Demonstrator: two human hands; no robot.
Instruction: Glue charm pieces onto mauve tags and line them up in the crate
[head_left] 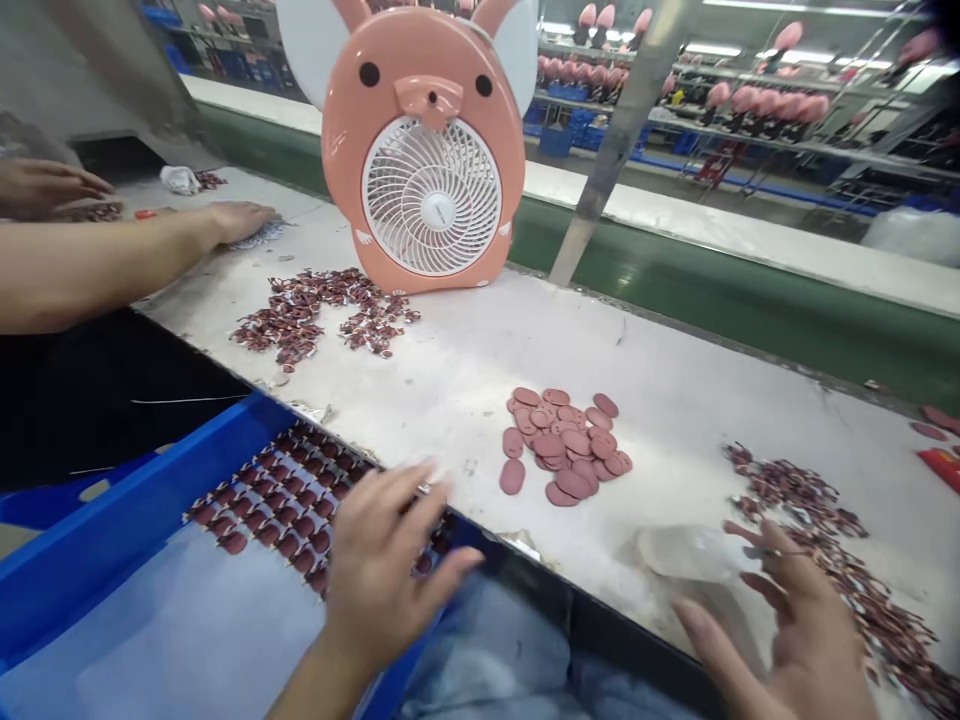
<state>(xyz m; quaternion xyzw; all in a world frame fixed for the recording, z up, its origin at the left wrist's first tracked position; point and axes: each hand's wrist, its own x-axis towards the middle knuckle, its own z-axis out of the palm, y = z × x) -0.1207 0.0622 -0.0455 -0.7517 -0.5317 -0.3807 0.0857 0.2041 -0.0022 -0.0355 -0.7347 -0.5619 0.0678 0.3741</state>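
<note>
My left hand (pixel 386 565) is over the table's near edge, beside the blue bin. Its thumb and fingers are apart, the fingertips are blurred, and no object shows in it. Below it, rows of small dark red parts with light metal bits (pixel 289 510) lie in the bin. My right hand (pixel 795 625) is open at the right, fingers spread around the near end of a blurred translucent white object (pixel 686 553). Whether they touch it I cannot tell. A pile of flat pink oval pieces (pixel 574 445) lies between my hands. Small brown-red parts (pixel 814 515) are heaped by my right hand.
A pink animal-shaped fan (pixel 435 190) stands at the back of the white table (pixel 465 345). More small parts (pixel 300 315) lie left of it. Another person's arm (pixel 112 262) reaches in from the left. The blue bin (pixel 90 545) is at the lower left.
</note>
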